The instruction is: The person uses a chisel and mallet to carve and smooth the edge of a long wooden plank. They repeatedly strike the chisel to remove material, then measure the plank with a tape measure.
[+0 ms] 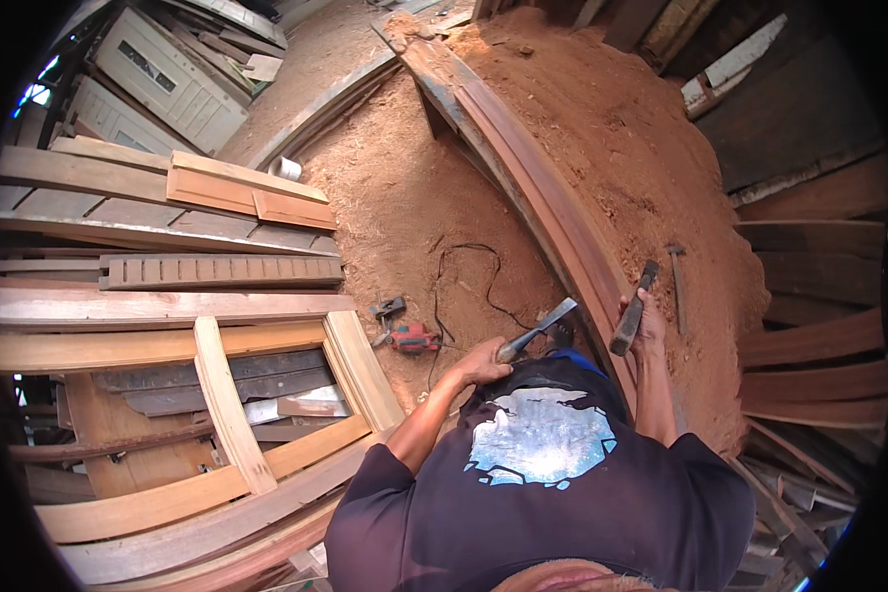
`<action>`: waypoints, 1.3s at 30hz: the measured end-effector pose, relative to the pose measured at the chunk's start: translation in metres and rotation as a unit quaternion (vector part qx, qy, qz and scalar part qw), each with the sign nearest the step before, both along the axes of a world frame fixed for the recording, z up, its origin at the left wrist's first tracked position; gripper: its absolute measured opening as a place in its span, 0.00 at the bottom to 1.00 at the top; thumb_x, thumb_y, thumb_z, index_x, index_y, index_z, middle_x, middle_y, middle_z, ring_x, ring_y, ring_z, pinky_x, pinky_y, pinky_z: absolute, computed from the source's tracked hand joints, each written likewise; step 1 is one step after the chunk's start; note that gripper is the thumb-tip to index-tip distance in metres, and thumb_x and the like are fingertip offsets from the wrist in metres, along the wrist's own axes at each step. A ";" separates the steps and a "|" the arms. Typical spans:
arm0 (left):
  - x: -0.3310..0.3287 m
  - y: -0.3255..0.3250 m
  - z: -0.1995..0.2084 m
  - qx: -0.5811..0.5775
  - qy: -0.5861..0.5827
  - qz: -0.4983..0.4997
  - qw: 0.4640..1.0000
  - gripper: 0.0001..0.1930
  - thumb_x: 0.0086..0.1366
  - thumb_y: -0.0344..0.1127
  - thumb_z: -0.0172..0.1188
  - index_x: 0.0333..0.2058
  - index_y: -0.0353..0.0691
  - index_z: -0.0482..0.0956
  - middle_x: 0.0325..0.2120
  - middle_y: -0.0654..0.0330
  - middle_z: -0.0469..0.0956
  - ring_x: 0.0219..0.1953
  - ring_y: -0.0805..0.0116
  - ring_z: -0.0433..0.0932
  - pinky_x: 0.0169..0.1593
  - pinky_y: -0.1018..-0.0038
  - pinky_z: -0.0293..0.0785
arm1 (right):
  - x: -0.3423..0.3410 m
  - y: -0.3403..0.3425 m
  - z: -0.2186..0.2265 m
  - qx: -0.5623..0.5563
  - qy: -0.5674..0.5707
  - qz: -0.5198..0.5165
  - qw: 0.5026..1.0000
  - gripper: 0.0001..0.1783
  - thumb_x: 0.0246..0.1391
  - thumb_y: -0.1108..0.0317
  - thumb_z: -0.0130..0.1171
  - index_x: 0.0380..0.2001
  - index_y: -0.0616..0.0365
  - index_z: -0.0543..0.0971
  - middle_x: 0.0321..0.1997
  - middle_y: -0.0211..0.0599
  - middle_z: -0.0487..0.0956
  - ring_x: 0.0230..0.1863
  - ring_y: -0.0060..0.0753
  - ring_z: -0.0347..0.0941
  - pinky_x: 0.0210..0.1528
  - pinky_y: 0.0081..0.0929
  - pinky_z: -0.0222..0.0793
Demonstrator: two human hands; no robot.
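Reddish-brown wood forms the long, grooved plank [551, 209] that, in the head view, lies ahead of us, its long axis slanting from beside our right hand [647, 318] toward the upper left. That hand, the nearer, is closed round a dark, elongated block-like tool [628, 331] at the plank's right edge. Our left hand [481, 363] curls round a grey, flat-bladed metal chisel [537, 333], its tip near the left edge; contact we cannot tell.
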State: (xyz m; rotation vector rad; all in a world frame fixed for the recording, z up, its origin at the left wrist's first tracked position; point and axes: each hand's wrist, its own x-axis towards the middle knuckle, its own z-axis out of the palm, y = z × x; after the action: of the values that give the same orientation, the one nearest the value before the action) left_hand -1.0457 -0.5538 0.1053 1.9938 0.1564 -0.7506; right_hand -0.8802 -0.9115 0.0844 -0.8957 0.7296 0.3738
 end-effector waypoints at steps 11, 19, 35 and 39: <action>0.061 0.052 -0.019 -0.241 -0.040 0.461 0.853 0.17 0.63 0.35 0.69 0.48 0.35 0.77 0.33 0.62 0.80 0.33 0.73 0.79 0.40 0.74 0.77 | 0.142 0.119 0.050 -0.061 -0.133 0.317 0.937 0.18 0.62 0.52 0.66 0.36 0.59 0.83 0.30 0.34 0.85 0.27 0.27 0.78 0.33 0.27 0.75; 0.126 0.190 -0.056 -0.309 -0.038 0.556 0.771 0.11 0.65 0.35 0.69 0.39 0.39 0.75 0.28 0.62 0.79 0.29 0.71 0.79 0.33 0.73 0.77 | 0.253 0.317 0.174 -0.040 -0.427 0.419 0.800 0.29 0.53 0.45 0.69 0.41 0.64 0.84 0.32 0.35 0.86 0.37 0.26 0.81 0.47 0.25 0.73; 0.333 0.453 0.012 -0.338 -0.175 0.474 0.794 0.13 0.67 0.39 0.67 0.43 0.43 0.73 0.30 0.66 0.77 0.30 0.78 0.75 0.35 0.76 0.73 | 0.379 0.696 0.106 -0.209 -0.399 0.527 0.721 0.13 0.60 0.60 0.68 0.28 0.57 0.80 0.22 0.27 0.77 0.24 0.19 0.73 0.28 0.25 0.68; 0.364 0.485 0.019 -0.369 -0.184 0.538 0.735 0.16 0.70 0.42 0.64 0.48 0.41 0.72 0.31 0.63 0.79 0.31 0.75 0.78 0.37 0.76 0.76 | 0.401 0.784 0.102 -0.176 -0.422 0.606 0.651 0.15 0.61 0.60 0.69 0.33 0.62 0.81 0.27 0.32 0.82 0.29 0.24 0.77 0.35 0.30 0.74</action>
State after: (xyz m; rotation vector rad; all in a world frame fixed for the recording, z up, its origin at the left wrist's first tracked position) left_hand -0.6821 -0.0689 0.1243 0.9447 0.6034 0.3379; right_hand -0.4792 -0.1277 0.1860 -1.6940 -0.8394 0.9053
